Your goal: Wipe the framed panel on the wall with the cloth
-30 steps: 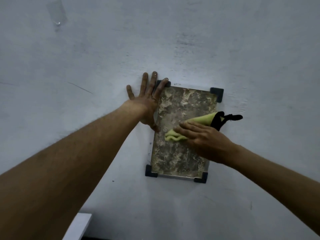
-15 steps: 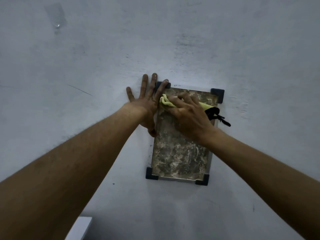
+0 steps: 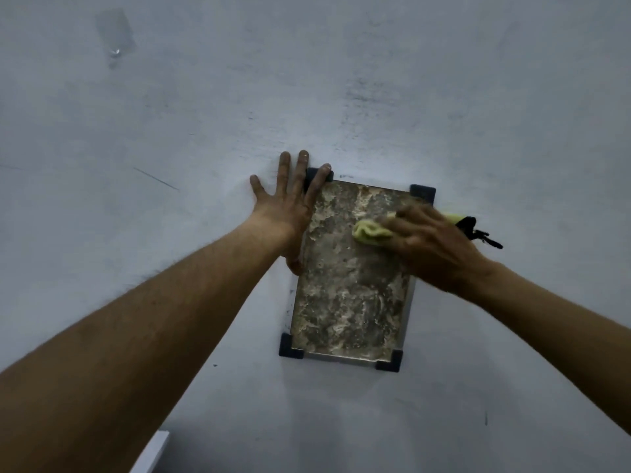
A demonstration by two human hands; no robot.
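Observation:
A mottled grey-brown framed panel (image 3: 348, 295) with dark corner brackets hangs on the pale wall. My right hand (image 3: 430, 247) presses a yellow-green cloth (image 3: 368, 232) against the panel's upper right part. The cloth's black trim and loop stick out past the panel's right edge. My left hand (image 3: 286, 209) lies flat and spread on the wall, its fingers overlapping the panel's upper left corner and left edge.
The wall (image 3: 341, 80) around the panel is bare and scuffed, with a piece of clear tape (image 3: 114, 32) at the upper left. A white ledge corner (image 3: 150, 452) shows at the bottom left.
My right hand went with the cloth from the panel's middle up to the top left, then slid right and slightly down to the upper right. The left hand stayed put.

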